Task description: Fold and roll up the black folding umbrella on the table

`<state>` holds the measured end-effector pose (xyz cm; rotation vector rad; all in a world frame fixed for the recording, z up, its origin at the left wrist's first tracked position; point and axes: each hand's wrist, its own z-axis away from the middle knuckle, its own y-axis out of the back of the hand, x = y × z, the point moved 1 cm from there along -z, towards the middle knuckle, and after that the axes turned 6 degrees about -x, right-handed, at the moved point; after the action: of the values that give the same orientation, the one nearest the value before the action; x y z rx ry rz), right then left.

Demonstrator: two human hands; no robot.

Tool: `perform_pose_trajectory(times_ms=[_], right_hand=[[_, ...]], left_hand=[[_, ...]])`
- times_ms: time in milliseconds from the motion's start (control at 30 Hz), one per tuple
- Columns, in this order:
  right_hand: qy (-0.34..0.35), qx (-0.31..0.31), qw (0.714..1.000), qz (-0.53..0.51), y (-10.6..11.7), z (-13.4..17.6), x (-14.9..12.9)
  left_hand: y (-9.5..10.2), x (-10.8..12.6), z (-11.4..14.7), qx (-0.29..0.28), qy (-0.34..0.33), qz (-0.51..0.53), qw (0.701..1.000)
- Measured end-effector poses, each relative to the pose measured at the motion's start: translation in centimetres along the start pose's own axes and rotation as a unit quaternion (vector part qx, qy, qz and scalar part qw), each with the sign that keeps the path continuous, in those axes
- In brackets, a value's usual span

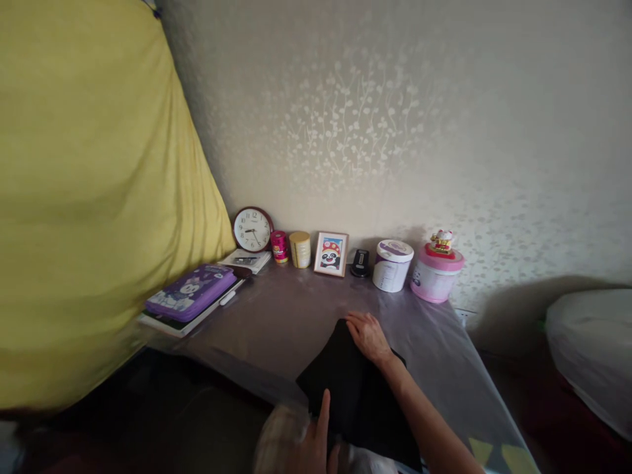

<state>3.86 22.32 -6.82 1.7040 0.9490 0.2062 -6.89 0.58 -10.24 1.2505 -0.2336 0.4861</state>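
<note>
A black cloth (pixel 345 388), its exact kind unclear, lies over the near part of the covered table (pixel 266 316). My right hand (pixel 366 337) is at the cloth's far corner, its fingers closed together over the edge there. My right forearm crosses the cloth's right side. Low in the picture, my left hand (pixel 316 438) is at the near left edge of the cloth. Its index finger is stretched out and rests on or just above the fabric; the other fingers are mostly hidden. The cloth's near end runs out of view.
Along the wall stand a round clock (pixel 253 229), a pink tub (pixel 279 247), a yellow-lidded can (pixel 300 250), a framed panda picture (pixel 331 254), a black object (pixel 361 263), a white tub (pixel 393 266) and a pink-lidded container (pixel 437 276). A purple case (pixel 190 293) lies left, near a yellow curtain (pixel 99 184).
</note>
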Motion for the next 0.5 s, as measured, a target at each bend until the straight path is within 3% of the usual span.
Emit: perform_pose_trajectory(times_ms=[133, 233, 333, 400, 500], right_hand=[[-0.112, 0.035, 0.989, -0.089, 1.1, 1.3, 3.4], [-0.199, 0.082, 0.963, -0.163, 2.5, 4.2, 5.7], [-0.251, 0.106, 0.94, -0.204, 3.8, 7.5, 6.1], [-0.247, 0.091, 0.939, -0.221, 4.1, 9.1, 5.0], [-0.16, 0.008, 0.96, -0.231, 3.7, 10.4, 2.5]], left_hand=[[-0.3, -0.1, -0.1, -0.003, 0.005, 0.015, 1.0], [-0.3, -0.1, 0.3, 0.014, -0.009, 0.016, 1.0], [0.2, 0.1, 1.0, 0.025, -0.024, 0.014, 0.999], [0.5, 0.3, 1.2, 0.025, -0.03, 0.005, 0.999], [0.7, 0.5, 1.3, 0.018, -0.033, -0.004, 0.999]])
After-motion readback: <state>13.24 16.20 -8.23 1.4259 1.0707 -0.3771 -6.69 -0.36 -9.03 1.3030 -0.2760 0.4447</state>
